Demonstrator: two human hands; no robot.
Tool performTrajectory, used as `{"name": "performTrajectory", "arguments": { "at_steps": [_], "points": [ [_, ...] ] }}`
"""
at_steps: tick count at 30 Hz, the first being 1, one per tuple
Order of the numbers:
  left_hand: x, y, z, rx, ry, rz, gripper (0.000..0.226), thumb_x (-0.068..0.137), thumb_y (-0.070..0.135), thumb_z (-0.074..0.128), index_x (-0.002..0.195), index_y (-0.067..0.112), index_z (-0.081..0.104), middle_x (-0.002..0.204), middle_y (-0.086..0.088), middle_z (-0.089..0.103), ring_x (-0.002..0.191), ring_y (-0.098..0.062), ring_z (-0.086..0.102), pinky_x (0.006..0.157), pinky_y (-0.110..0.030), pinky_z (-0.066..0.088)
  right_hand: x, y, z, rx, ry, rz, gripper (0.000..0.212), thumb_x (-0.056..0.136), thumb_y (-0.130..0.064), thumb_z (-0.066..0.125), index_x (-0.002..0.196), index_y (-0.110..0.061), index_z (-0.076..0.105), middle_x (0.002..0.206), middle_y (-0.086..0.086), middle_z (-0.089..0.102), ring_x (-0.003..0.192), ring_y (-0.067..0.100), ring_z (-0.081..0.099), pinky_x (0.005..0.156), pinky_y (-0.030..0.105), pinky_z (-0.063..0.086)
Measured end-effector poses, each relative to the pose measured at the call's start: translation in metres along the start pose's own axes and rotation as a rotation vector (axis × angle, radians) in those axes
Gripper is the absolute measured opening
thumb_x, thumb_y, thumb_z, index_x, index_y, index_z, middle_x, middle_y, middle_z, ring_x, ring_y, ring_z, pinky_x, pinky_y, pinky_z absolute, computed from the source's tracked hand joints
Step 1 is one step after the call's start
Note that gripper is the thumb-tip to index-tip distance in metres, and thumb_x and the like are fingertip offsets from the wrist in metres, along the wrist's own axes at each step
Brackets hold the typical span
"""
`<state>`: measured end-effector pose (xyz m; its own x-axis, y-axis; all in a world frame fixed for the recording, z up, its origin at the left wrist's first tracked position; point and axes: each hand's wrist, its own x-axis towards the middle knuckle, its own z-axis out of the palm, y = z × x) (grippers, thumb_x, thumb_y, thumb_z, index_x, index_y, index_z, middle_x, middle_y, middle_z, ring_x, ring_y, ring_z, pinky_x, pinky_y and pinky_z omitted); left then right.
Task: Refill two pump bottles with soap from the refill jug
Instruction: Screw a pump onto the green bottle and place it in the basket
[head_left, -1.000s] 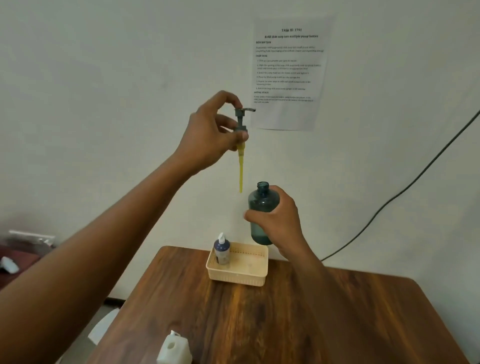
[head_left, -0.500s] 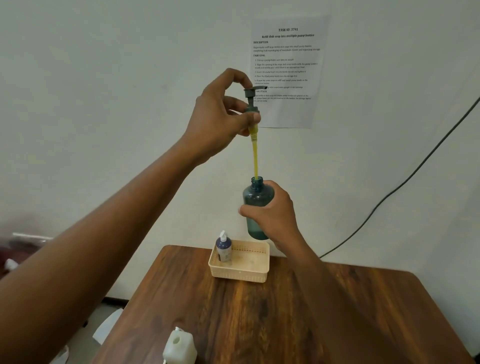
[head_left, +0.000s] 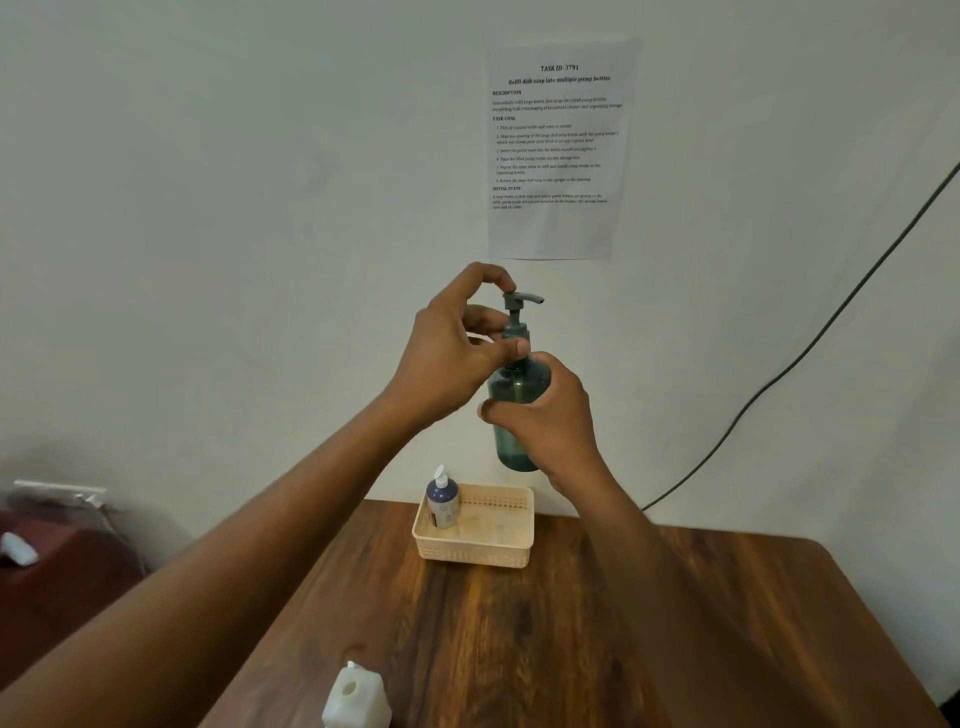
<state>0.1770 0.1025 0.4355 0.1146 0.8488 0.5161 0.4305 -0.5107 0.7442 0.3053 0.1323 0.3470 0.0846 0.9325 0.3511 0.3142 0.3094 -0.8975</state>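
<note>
My right hand (head_left: 545, 415) grips a dark green pump bottle (head_left: 511, 389) held up in the air above the table. Its grey-green pump head (head_left: 519, 306) sits in the bottle's neck, and my left hand (head_left: 457, 348) pinches the pump collar with a finger on top of the nozzle. A small blue bottle with a white pump (head_left: 442, 500) stands in the left end of a cream basket (head_left: 498, 551). The white refill jug (head_left: 356, 699) stands open at the table's near edge.
The brown wooden table (head_left: 649, 623) fills the lower frame against a white wall. A printed sheet (head_left: 558, 150) hangs on the wall, and a black cable (head_left: 810, 343) runs down at the right. A dark red object lies off the table at left.
My left hand has lowered the pump head, sliding its yellow tube fully into the green bottle until the collar meets the neck. Both hands have dropped lower in view.
</note>
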Motion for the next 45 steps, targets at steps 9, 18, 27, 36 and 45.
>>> {"name": "performTrajectory", "arguments": {
  "at_steps": [9, 18, 27, 36, 45],
  "points": [
    [-0.006, -0.005, 0.013, 0.012, 0.032, 0.016, 0.051, 0.084, 0.012, 0.084, 0.124, 0.026, 0.057, 0.095, -0.003, 0.077, 0.083, -0.018, 0.074, 0.078, -0.017, 0.059, 0.000, 0.006, -0.003, -0.023, 0.023, -0.002, 0.056, 0.072, -0.035, 0.088, 0.114, -0.040, 0.051, 0.098, -0.031, 0.051, 0.085, 0.000, 0.056, 0.068, 0.014, 0.040],
    [0.001, -0.005, 0.014, 0.028, -0.002, 0.013, 0.063, 0.083, 0.022, 0.086, 0.136, 0.030, 0.052, 0.110, 0.003, 0.072, 0.101, -0.016, 0.070, 0.093, -0.030, 0.060, 0.000, 0.004, -0.011, -0.015, 0.043, -0.001, 0.057, 0.074, -0.035, 0.087, 0.117, -0.039, 0.050, 0.110, -0.018, 0.056, 0.096, 0.010, 0.058, 0.074, 0.017, 0.043],
    [0.010, -0.001, 0.015, -0.052, 0.026, -0.003, 0.074, 0.078, 0.011, 0.089, 0.140, 0.029, 0.052, 0.090, 0.002, 0.072, 0.083, -0.010, 0.072, 0.078, -0.017, 0.059, -0.003, -0.005, -0.018, 0.020, 0.017, -0.010, 0.057, 0.072, -0.031, 0.088, 0.117, -0.037, 0.053, 0.108, -0.020, 0.060, 0.091, 0.004, 0.058, 0.074, 0.018, 0.045],
    [0.016, 0.003, 0.002, -0.207, -0.277, -0.099, 0.093, 0.090, 0.000, 0.075, 0.159, 0.038, 0.026, 0.130, -0.007, 0.069, 0.121, -0.023, 0.067, 0.107, -0.044, 0.054, -0.004, -0.004, -0.023, 0.042, 0.012, 0.019, 0.057, 0.072, -0.032, 0.087, 0.118, -0.038, 0.052, 0.107, -0.019, 0.059, 0.091, 0.008, 0.058, 0.074, 0.021, 0.047],
    [0.018, 0.002, 0.013, -0.169, -0.137, -0.039, 0.091, 0.082, -0.002, 0.082, 0.156, 0.029, 0.039, 0.083, 0.007, 0.073, 0.095, -0.016, 0.077, 0.091, -0.027, 0.060, -0.005, -0.006, -0.027, 0.027, 0.007, 0.032, 0.058, 0.070, -0.034, 0.087, 0.117, -0.038, 0.052, 0.105, -0.022, 0.058, 0.091, 0.004, 0.058, 0.071, 0.019, 0.045]
  ]
}}
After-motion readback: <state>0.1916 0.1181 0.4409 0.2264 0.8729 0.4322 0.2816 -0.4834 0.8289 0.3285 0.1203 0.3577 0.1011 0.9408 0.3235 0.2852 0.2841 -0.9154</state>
